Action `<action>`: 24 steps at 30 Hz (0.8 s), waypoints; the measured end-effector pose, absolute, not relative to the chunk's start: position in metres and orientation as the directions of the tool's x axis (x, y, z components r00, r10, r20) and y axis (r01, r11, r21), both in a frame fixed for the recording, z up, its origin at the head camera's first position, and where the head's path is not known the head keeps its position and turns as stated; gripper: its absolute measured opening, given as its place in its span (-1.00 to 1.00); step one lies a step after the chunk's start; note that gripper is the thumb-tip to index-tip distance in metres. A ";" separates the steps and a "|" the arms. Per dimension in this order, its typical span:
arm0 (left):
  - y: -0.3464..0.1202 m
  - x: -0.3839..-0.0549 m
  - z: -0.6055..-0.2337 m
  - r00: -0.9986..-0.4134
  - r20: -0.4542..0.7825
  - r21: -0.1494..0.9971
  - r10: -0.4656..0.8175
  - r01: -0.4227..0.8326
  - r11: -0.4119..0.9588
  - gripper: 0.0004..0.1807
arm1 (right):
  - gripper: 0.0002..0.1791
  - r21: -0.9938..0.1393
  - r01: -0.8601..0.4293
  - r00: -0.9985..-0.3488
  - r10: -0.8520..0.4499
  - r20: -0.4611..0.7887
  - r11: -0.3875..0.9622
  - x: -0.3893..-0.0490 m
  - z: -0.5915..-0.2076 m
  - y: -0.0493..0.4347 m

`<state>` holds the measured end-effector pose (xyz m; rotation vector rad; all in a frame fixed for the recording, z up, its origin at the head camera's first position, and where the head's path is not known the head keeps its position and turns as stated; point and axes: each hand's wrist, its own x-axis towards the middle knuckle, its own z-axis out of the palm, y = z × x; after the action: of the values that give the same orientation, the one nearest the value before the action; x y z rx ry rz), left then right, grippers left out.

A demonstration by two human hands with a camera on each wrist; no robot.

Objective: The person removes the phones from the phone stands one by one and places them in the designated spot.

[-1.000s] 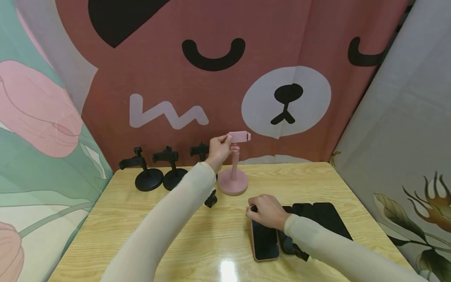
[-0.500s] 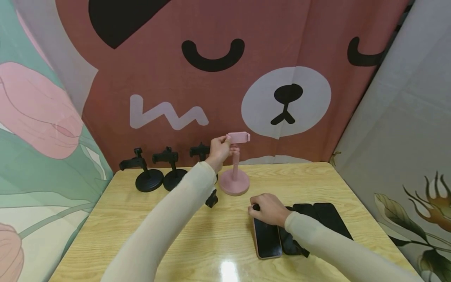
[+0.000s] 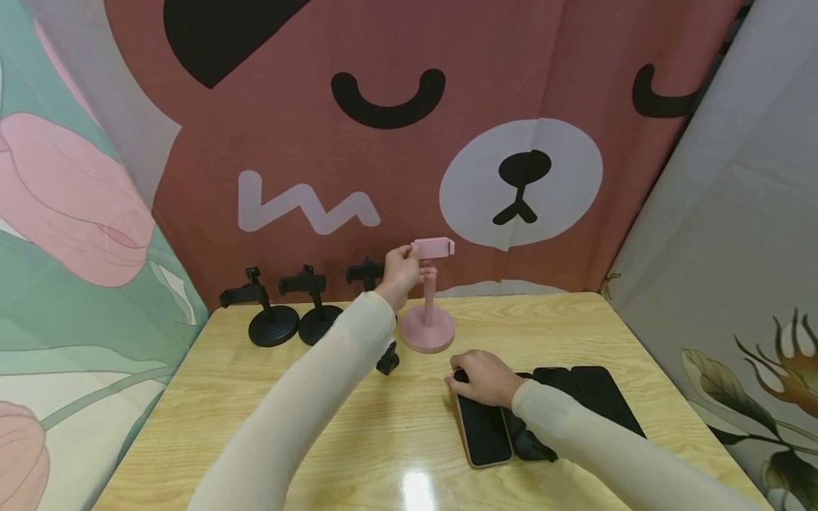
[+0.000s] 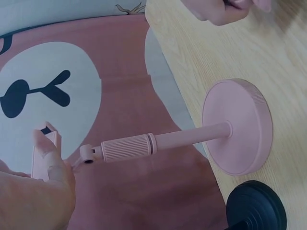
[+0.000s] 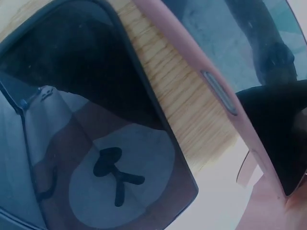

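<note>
My left hand (image 3: 402, 272) holds the clamp (image 3: 434, 248) at the top of a pink phone stand (image 3: 428, 330), thumb across its face in the left wrist view. The stand's round base (image 4: 235, 127) rests on the table, its stem upright. My right hand (image 3: 487, 377) grips the far end of a pink-edged phone (image 3: 486, 433), dark screen up. In the right wrist view this phone (image 5: 276, 134) runs down the right side, with only a sliver of fingers at the lower right edge. A dark phone (image 5: 120, 110) lies beside it.
Several black phone stands (image 3: 273, 325) line the back left; my left arm partly hides them. A small black stand part (image 3: 388, 359) shows beside that sleeve. More dark phones (image 3: 601, 394) lie in a row under and beyond my right forearm. A curtain (image 3: 307, 262) hangs behind the table.
The pink-edged phone's near end has swung slightly right, with my right hand still at its far end. The pink stand's base has shifted slightly right; my left hand keeps hold of the clamp.
</note>
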<state>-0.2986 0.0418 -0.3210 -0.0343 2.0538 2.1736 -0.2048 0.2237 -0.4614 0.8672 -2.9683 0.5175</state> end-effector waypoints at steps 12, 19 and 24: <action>0.045 -0.300 -0.317 -0.983 -0.149 0.983 0.106 -0.159 -0.088 -0.41 | -0.61 -0.228 -0.519 -0.854 -0.510 0.104 0.824 -0.208 -0.466 0.232; 0.044 -0.301 -0.315 -0.981 -0.172 0.979 0.092 -0.180 -0.095 -0.42 | -0.58 -0.191 -0.526 -0.851 -0.513 0.115 0.829 -0.211 -0.473 0.237; 0.044 -0.301 -0.315 -0.978 -0.191 0.976 0.081 -0.198 -0.093 -0.42 | -0.57 -0.208 -0.517 -0.856 -0.503 0.120 0.830 -0.212 -0.477 0.240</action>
<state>-0.3015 0.0442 -0.3152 -0.1298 1.9775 2.1880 -0.2121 0.2403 -0.4765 0.8231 -2.9476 0.3617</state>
